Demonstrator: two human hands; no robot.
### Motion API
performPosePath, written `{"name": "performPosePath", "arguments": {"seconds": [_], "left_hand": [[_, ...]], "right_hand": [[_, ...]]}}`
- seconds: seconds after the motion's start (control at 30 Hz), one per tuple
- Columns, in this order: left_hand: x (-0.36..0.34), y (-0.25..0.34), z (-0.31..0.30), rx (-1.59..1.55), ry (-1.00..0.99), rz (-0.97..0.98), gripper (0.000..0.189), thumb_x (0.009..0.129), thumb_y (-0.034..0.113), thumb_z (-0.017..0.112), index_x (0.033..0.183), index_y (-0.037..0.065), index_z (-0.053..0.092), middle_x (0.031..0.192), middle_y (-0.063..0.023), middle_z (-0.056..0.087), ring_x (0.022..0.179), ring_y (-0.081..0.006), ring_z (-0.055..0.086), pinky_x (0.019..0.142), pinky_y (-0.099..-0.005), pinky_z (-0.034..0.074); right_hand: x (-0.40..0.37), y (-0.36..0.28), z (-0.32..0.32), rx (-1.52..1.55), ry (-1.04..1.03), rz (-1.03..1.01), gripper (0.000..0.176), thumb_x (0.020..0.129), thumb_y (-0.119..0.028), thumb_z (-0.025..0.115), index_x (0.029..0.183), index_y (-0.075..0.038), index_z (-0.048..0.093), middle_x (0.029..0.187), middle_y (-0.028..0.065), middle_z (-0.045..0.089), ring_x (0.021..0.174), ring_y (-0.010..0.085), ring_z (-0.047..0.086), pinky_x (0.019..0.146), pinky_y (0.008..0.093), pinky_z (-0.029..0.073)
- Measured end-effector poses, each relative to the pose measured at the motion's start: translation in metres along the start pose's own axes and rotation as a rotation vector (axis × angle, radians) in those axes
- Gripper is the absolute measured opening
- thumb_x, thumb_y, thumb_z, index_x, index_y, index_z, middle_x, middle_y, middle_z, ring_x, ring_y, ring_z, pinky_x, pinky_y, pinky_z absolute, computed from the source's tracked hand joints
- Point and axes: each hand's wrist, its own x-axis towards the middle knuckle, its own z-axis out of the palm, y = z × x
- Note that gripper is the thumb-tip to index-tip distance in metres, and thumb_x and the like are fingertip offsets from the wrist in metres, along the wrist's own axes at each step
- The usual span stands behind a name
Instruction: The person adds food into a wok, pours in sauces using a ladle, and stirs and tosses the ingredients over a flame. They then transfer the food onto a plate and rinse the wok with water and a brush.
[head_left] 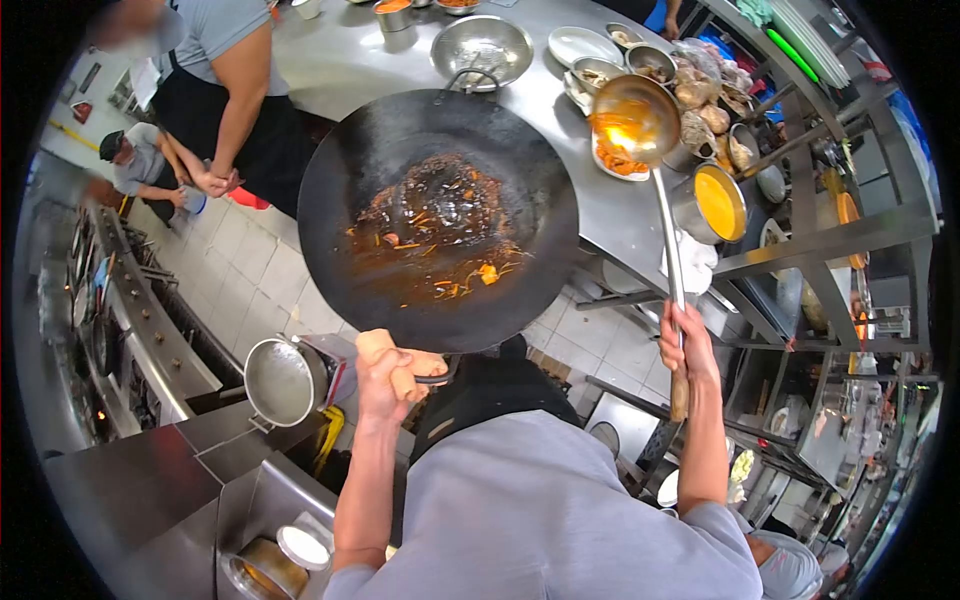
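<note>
A large black wok [345, 180] hangs in front of my body, tilted so its inside shows. Dark glossy sauce [440, 215] with orange shreds and small bits lies in it. My left hand [385, 380] is closed round the wok's near loop handle, with a folded peach-coloured cloth [376, 347] in the grip. In my right hand [688, 345] is the wooden-ended handle of a long metal ladle [640, 115]. The ladle's bowl is raised over the right part of the counter, apart from the wok, and shines orange inside.
Beyond the wok stands a steel counter [350, 60] with a metal strainer [482, 52], an oval plate [583, 46] and several bowls. A pot of yellow liquid [718, 205] sits right, by metal shelving [820, 245]. Left are co-workers, a stove [150, 340] and a pan [285, 380].
</note>
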Motion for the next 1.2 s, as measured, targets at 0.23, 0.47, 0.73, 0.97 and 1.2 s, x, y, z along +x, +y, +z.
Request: {"name": "performPosePath", "arguments": {"seconds": [0.23, 0.47, 0.73, 0.97, 1.2], "left_hand": [[0.006, -0.001, -0.01, 0.055, -0.037, 0.168, 0.018, 0.069, -0.003, 0.055, 0.078, 0.006, 0.043, 0.066, -0.0093, 0.055, 0.053, -0.0221, 0.061, 0.041, -0.0324, 0.049], [-0.002, 0.006, -0.007, 0.017, -0.029, 0.065, 0.018, 0.07, -0.003, 0.055, 0.081, 0.005, 0.043, 0.067, -0.0128, 0.056, 0.052, -0.0253, 0.063, 0.035, -0.0342, 0.05], [-0.007, 0.005, -0.029, 0.045, -0.047, 0.055, 0.022, 0.07, -0.002, 0.054, 0.088, 0.002, 0.043, 0.067, -0.0134, 0.056, 0.052, -0.0262, 0.063, 0.036, -0.0348, 0.051], [-0.014, 0.002, -0.043, 0.031, -0.037, 0.037, 0.019, 0.072, -0.003, 0.054, 0.087, 0.001, 0.044, 0.072, -0.0189, 0.061, 0.056, -0.0266, 0.066, 0.038, -0.0334, 0.053], [-0.018, 0.003, -0.051, 0.003, -0.036, 0.088, 0.017, 0.073, -0.004, 0.054, 0.088, 0.0, 0.046, 0.074, -0.0131, 0.059, 0.058, -0.0268, 0.067, 0.04, -0.0322, 0.054]], "right_hand": [[0.076, 0.016, 0.061, -1.145, -0.077, -0.569, 0.03, 0.098, -0.033, 0.05, 0.093, -0.003, 0.044, 0.056, 0.0139, 0.048, 0.042, 0.0292, 0.048, 0.045, 0.0423, 0.042], [-0.018, -0.029, 0.092, -1.7, -0.295, -0.452, 0.028, 0.096, -0.026, 0.051, 0.101, 0.0, 0.041, 0.061, 0.0256, 0.054, 0.065, 0.0485, 0.055, 0.057, 0.0547, 0.041], [-0.02, 0.003, 0.091, -1.636, -0.161, -0.495, 0.028, 0.095, -0.023, 0.053, 0.104, 0.001, 0.042, 0.06, 0.0253, 0.055, 0.062, 0.047, 0.056, 0.056, 0.0549, 0.044], [-0.033, 0.027, 0.112, -1.523, -0.117, -0.468, 0.031, 0.095, -0.024, 0.052, 0.106, 0.001, 0.04, 0.064, 0.0265, 0.056, 0.068, 0.0488, 0.056, 0.06, 0.0559, 0.043], [-0.099, 0.026, 0.103, -1.636, -0.17, -0.345, 0.026, 0.095, -0.023, 0.052, 0.097, 0.0, 0.039, 0.063, 0.0265, 0.055, 0.066, 0.0484, 0.056, 0.059, 0.0547, 0.042]]}}
